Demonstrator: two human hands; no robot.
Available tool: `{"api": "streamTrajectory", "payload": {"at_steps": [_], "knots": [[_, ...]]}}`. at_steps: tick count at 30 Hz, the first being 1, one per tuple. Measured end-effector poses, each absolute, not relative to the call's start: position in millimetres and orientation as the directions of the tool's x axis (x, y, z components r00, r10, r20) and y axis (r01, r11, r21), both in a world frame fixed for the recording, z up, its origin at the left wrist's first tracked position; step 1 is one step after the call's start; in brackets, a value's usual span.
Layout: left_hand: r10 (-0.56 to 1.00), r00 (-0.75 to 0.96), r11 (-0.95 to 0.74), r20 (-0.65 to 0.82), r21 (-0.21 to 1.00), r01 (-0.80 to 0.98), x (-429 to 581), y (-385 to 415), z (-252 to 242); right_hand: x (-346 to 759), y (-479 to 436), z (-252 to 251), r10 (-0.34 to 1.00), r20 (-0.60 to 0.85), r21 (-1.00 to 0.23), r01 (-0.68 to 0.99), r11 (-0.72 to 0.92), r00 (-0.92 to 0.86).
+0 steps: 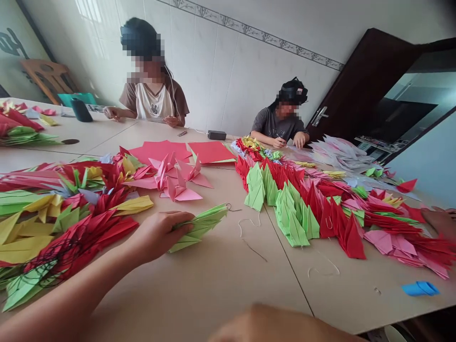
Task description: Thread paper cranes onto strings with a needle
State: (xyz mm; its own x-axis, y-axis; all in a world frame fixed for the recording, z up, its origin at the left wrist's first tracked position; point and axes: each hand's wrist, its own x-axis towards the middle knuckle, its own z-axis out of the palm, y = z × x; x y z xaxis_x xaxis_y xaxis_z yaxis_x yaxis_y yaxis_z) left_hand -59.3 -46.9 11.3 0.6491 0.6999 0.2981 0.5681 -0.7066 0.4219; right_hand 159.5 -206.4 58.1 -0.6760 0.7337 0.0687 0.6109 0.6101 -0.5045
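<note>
My left hand [162,235] is closed around a bundle of green folded paper cranes [204,225], held just above the table. A thin dark wire loop [228,207] sticks out from the bundle's far tip. At the bottom edge my right hand [270,325] is smeared by motion and partly cut off, so its fingers do not show. Right of the bundle, green folded paper cranes [290,213] and red folded paper cranes [347,232] stand in strung rows. Opened pink paper cranes [176,183] lie beyond my left hand.
A tangle of black wire [53,259] lies on the mixed cranes at left. Loose pale thread [245,228] crosses the table [178,294]. Blue rolled material [420,289] is near the right edge. Red paper sheets [212,152] lie farther back. Two people sit opposite; another person's hand [440,221] is at right.
</note>
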Motion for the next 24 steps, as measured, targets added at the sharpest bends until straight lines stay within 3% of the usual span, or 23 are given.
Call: {"api": "streamTrajectory", "payload": {"at_steps": [3,6,8,11,16,20,24], "knots": [[0.669,0.673,-0.741,0.317,0.363,0.565,-58,-52,12,163,-182,62,0.793,0.166,-0.47,0.66,0.586,-0.586],[0.608,0.725,-0.792,0.322,0.301,0.531,-53,-57,10,166,-152,54,0.82,0.341,-0.211,0.812,0.544,-0.46],[0.569,0.762,-0.821,0.31,0.273,0.502,-49,-60,9,167,-134,41,0.834,0.301,-0.163,0.837,0.523,-0.463],[0.549,0.788,-0.833,0.281,0.264,0.486,-44,-62,6,169,-116,22,0.858,0.21,-0.227,0.83,0.51,-0.47],[0.589,0.78,-0.795,0.211,0.329,0.51,-52,-60,10,176,-109,6,0.87,0.193,-0.331,0.805,0.492,-0.453],[0.653,0.757,-0.679,0.008,0.448,0.582,-70,-56,22,181,-111,-1,0.871,0.2,-0.423,0.762,0.49,-0.449],[0.722,0.682,-0.56,-0.119,0.479,0.677,-72,-54,25,185,-114,-7,0.869,0.204,-0.49,0.721,0.489,-0.451]]}}
